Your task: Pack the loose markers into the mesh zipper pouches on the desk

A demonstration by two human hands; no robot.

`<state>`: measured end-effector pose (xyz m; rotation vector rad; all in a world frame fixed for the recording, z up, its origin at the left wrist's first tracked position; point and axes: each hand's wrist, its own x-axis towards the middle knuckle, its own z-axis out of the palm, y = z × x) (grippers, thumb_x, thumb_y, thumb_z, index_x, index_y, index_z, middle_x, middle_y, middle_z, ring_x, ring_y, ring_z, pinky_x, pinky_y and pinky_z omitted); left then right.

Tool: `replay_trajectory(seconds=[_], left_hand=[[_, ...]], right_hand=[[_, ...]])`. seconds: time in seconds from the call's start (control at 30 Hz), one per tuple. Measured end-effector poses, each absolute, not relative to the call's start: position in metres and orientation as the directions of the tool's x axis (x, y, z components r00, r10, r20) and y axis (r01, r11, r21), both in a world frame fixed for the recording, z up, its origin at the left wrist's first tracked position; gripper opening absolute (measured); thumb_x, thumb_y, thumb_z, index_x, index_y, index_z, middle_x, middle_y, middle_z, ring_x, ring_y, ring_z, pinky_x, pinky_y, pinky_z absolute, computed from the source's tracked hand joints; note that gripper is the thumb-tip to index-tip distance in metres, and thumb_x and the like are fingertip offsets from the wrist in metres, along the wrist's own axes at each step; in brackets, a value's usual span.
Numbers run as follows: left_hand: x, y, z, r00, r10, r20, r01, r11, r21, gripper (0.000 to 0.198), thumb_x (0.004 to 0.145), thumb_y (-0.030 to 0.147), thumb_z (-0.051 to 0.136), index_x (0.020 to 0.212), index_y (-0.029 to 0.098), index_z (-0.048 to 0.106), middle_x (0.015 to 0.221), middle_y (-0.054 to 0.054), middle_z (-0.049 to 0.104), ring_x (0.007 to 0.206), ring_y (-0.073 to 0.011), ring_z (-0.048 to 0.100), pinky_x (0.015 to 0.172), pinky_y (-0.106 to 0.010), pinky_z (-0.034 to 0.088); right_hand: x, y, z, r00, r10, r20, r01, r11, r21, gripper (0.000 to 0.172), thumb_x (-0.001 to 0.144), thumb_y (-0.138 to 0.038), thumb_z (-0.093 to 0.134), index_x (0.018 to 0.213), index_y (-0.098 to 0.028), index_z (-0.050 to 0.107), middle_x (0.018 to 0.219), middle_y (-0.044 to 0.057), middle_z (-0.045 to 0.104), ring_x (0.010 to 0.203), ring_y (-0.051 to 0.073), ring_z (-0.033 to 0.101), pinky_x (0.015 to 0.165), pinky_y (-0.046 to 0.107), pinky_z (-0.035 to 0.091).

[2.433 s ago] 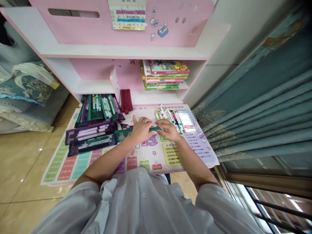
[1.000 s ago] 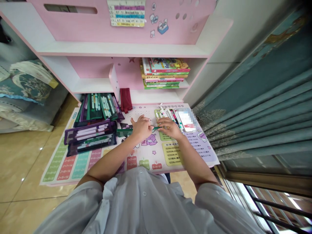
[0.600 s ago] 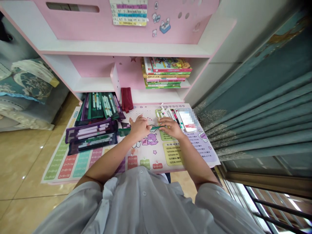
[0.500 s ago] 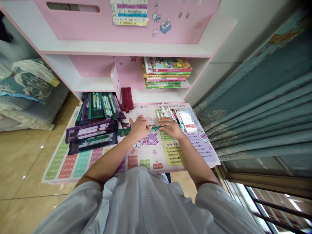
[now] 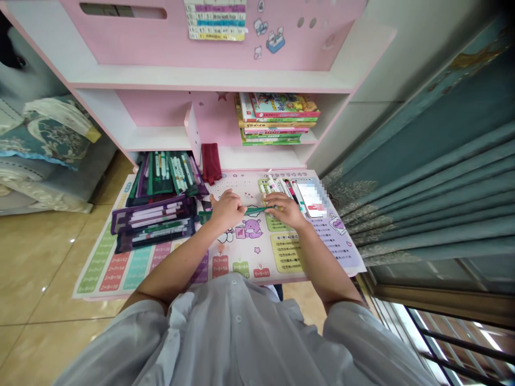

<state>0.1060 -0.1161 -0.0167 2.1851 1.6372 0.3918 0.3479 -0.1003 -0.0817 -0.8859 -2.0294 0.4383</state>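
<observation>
A green pen pouch (image 5: 257,210) stretches between my two hands just above the desk, seen as a narrow strip. My left hand (image 5: 228,209) is closed on it, with the thumb side lying along its top edge and part of it showing left of the wrist. At its other end, my right hand (image 5: 285,209) pinches the pouch with bent fingers. Several loose markers (image 5: 276,185) lie just behind my right hand. On the left are mesh pouches filled with markers: a purple one (image 5: 155,214), a dark one (image 5: 161,234) and green ones (image 5: 163,174) behind.
A phone (image 5: 309,199) lies right of the markers. A dark red pouch (image 5: 211,162) rests against the shelf divider. Stacked books (image 5: 279,120) fill part of the pink shelf. The desk mat (image 5: 237,252) has printed tables; a curtain (image 5: 422,177) hangs at the right.
Both hands keep their hold on the green pouch, and the left has shifted very slightly. The whole view has moved a little; the objects on the desk stay in place.
</observation>
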Motion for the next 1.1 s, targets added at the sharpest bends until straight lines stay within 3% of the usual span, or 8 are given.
replay_trajectory(seconds=[0.43,0.8,1.1], left_hand=[[0.098,-0.119,-0.011,0.270,0.963,-0.018,0.840,-0.227,0.494,0.029,0.082,0.025,0.063,0.054,0.019,0.061,0.107,-0.007,0.072,0.131,-0.0354,0.047,0.111,-0.077,0.018],[0.091,-0.120,-0.011,0.257,0.965,-0.043,0.851,-0.205,0.484,0.027,0.082,0.024,0.065,0.055,0.020,0.061,0.119,-0.002,0.070,0.135,-0.0336,0.044,0.113,-0.076,0.016],[0.082,-0.123,-0.005,0.226,0.972,-0.057,0.855,-0.170,0.490,0.027,0.082,0.025,0.064,0.055,0.019,0.062,0.115,-0.004,0.071,0.133,-0.0347,0.046,0.114,-0.075,0.015]], right_hand=[[0.349,-0.100,-0.085,-0.374,0.720,0.585,0.421,0.693,-0.585,0.014,0.084,-0.040,0.072,0.083,-0.026,0.074,0.098,0.006,0.075,0.100,0.025,0.070,0.092,0.050,0.054],[0.349,-0.100,-0.085,-0.367,0.740,0.564,0.430,0.672,-0.603,0.015,0.084,-0.042,0.071,0.083,-0.027,0.074,0.097,0.005,0.075,0.099,0.025,0.070,0.093,0.049,0.054],[0.349,-0.100,-0.085,-0.359,0.738,0.571,0.431,0.674,-0.600,0.016,0.084,-0.043,0.071,0.084,-0.027,0.074,0.098,0.005,0.076,0.099,0.025,0.070,0.092,0.049,0.054]])
